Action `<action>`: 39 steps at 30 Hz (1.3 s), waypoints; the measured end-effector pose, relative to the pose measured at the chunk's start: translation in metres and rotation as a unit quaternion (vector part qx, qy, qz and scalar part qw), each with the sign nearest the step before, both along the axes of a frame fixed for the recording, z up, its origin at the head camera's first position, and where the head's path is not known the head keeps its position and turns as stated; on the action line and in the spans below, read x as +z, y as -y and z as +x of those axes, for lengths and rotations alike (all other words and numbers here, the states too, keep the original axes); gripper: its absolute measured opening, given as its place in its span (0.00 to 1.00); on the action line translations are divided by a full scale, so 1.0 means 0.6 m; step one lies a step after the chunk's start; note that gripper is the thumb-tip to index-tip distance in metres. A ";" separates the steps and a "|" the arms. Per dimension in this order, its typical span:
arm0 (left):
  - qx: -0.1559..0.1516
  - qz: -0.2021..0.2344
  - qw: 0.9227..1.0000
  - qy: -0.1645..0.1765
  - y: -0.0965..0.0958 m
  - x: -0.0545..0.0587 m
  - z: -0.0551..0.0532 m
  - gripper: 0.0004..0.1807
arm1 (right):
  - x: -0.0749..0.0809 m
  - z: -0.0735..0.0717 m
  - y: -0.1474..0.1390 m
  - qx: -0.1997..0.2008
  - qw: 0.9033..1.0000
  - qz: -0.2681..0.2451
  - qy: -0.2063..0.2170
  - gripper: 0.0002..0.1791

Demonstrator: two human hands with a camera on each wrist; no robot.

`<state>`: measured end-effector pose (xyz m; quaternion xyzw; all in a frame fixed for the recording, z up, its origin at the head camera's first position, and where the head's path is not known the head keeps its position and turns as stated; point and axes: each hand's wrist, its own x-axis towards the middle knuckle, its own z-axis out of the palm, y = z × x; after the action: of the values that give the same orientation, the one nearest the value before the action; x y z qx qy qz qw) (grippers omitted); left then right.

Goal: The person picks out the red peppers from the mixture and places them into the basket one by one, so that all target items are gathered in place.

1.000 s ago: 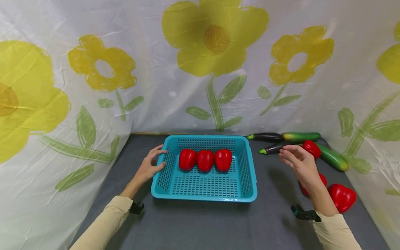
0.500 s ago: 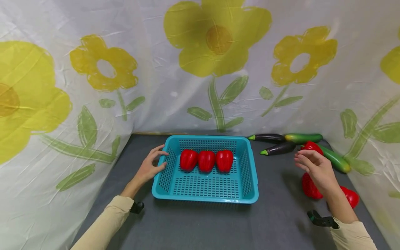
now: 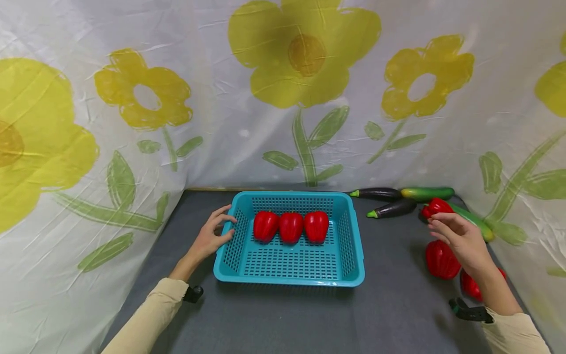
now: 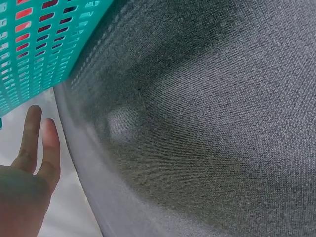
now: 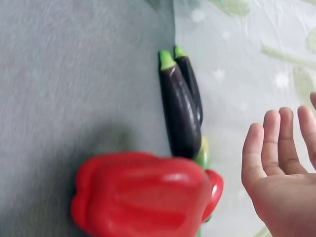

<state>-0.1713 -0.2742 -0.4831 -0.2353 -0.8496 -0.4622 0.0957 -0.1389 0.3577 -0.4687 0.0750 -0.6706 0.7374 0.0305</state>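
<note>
Three red bell peppers (image 3: 291, 227) sit in a row inside a turquoise perforated basket (image 3: 289, 282). At the basket's left rim is my left hand (image 3: 211, 238), its thumb and fingers spread; in the left wrist view its straight fingers (image 4: 32, 123) lie just beyond the basket wall (image 4: 64, 59). My right hand (image 3: 462, 241) holds nothing and hovers over the vegetables on the right, fingers relaxed. Under it are one bell pepper (image 3: 442, 259) and another (image 3: 469, 286), partly hidden by the wrist. A third pepper (image 3: 435, 207) lies just past the fingertips.
Two eggplants (image 3: 395, 208) lie at the back right, beside a cucumber (image 3: 428, 193). A second cucumber (image 3: 473, 220) runs along the right side, partly behind my right hand. A flowered curtain (image 3: 221, 147) surrounds the dark cloth-covered table (image 3: 283, 319).
My right hand has moved right, away from the basket and over the loose peppers, uncovering the nearer one. My left hand stays at the basket's left rim.
</note>
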 end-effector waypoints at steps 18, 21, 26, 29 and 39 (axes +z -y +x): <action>0.006 0.017 1.000 0.020 -0.009 0.020 0.012 0.14 | -0.019 0.018 -0.080 -0.030 0.980 0.197 -0.020 0.19; 0.008 0.013 1.000 0.022 -0.009 0.020 0.012 0.14 | -0.022 0.024 -0.090 -0.015 0.963 0.267 -0.023 0.23; 0.006 0.012 0.999 0.029 -0.008 0.021 0.012 0.14 | -0.028 0.027 -0.099 0.025 0.953 0.302 -0.018 0.29; 0.003 0.014 0.999 0.031 -0.008 0.020 0.012 0.14 | -0.031 0.025 -0.100 0.035 0.946 0.323 -0.015 0.31; 0.000 0.020 1.000 0.022 -0.007 0.017 0.010 0.14 | -0.033 0.018 -0.098 0.053 0.922 0.382 -0.009 0.36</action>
<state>-0.1653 -0.2698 -0.4730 -0.2230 -0.8423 -0.4839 0.0815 -0.1282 0.4167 -0.4886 0.1234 -0.8962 0.4248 -0.0335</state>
